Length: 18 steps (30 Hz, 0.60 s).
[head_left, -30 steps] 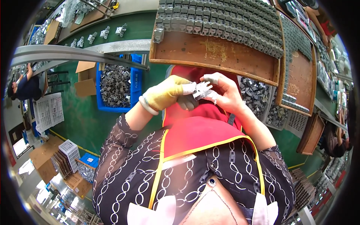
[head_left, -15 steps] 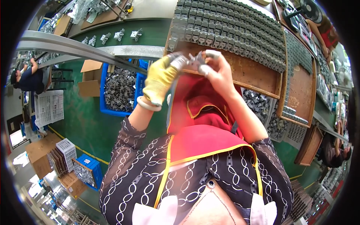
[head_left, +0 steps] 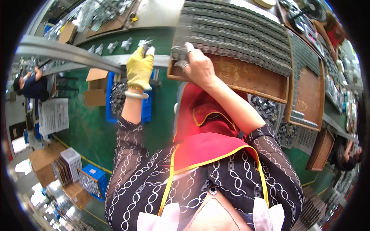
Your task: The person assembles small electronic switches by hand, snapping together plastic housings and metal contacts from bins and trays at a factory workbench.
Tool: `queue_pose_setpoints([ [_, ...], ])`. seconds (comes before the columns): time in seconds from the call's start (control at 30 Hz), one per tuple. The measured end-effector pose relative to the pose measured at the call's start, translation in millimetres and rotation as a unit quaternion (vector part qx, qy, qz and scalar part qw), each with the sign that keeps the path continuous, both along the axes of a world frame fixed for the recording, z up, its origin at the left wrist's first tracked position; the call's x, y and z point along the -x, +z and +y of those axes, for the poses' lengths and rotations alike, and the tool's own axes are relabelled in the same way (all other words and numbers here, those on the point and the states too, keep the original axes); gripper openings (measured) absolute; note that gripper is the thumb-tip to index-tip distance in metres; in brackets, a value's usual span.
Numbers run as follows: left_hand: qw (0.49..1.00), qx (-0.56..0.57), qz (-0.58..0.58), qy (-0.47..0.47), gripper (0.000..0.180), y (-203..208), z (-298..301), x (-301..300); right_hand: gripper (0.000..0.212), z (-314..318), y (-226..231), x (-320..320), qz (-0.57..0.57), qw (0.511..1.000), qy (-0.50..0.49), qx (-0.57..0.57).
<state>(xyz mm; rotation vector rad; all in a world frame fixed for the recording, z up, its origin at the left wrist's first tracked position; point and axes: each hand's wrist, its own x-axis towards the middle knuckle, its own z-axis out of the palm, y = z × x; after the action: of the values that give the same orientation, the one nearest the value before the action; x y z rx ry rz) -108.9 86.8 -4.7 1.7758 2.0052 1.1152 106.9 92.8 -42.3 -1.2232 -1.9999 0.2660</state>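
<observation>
My left hand (head_left: 140, 69), in a yellow knitted glove with pale fingertip covers, reaches over the green belt. Its fingertips close around a small silver metal part (head_left: 145, 42), the nearest of a line there. My right hand (head_left: 198, 67) is bare but for white fingertip covers. It is over the near left end of a wooden tray (head_left: 246, 73), thumb and forefinger bent around a grey metal part at the end of the rows. Blur and the fingers hide most of that part. Many matching parts (head_left: 235, 38) stand in tight rows in the tray.
A blue bin (head_left: 146, 109) of loose parts stands below my left forearm. The metal rail (head_left: 77, 50) crosses at left. Another wooden tray (head_left: 308, 96) and loose parts (head_left: 266, 107) lie to the right. A fan (head_left: 314, 11) and other people are farther off.
My hands have parted from the metal part they held together. The left has moved left to a part on the belt; the right has gone to the tray's left end.
</observation>
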Motion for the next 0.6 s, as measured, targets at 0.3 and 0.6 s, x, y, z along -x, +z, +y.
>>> queue_pose_setpoints([
  [0.3, 0.954, 0.052, 0.289, -0.061, 0.056, -105, 73, 46, 0.034, -57, 35, -234, -0.047, 0.979, -0.186, -0.068],
  [0.6, 0.971, -0.07, 0.216, -0.08, 0.032, -130, 94, 68, 0.04, -158, 2, -504, -0.14, 0.852, -0.394, 0.315],
])
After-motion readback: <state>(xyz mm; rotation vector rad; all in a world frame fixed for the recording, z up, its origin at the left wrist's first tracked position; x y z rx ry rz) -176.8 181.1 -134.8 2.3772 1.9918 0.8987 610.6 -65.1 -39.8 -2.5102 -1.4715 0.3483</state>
